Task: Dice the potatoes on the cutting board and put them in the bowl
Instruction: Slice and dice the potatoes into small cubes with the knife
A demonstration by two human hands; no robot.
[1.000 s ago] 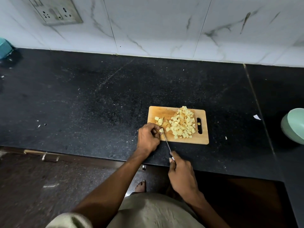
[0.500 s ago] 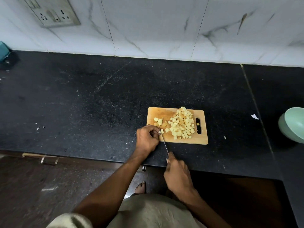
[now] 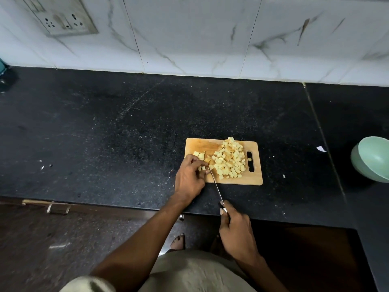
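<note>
Left hand: we see our left hand [image 3: 190,175] resting on the near left corner of the small rectangular wooden cutting board [image 3: 255,180], its fingers curled down onto a few pale yellow potato pieces [image 3: 203,168] just beside the blade.
Right hand: our right hand [image 3: 236,230] is wrapped round the handle of the slim steel-bladed knife [image 3: 215,184], thumb along the top, near the worktop's front edge.
Knife: its blade runs from our right hand up and left to the board, the tip down among the pieces by our left fingers.
Diced potato: we see a heap of pale yellow potato cubes [image 3: 229,161] on the right half of the board, with a few loose cubes [image 3: 199,154] at the left and one [image 3: 249,159] by the handle slot.
Board: it lies flat on the black speckled stone worktop [image 3: 126,133], close to the front edge.
Bowl: the pale green round bowl [image 3: 372,159] sits well apart to the right, partly cut off by the frame edge; what we see of its inside holds no potato.
Wall: white marble-patterned tiles [image 3: 210,34] with a switch and socket plate [image 3: 63,20] at upper left.
</note>
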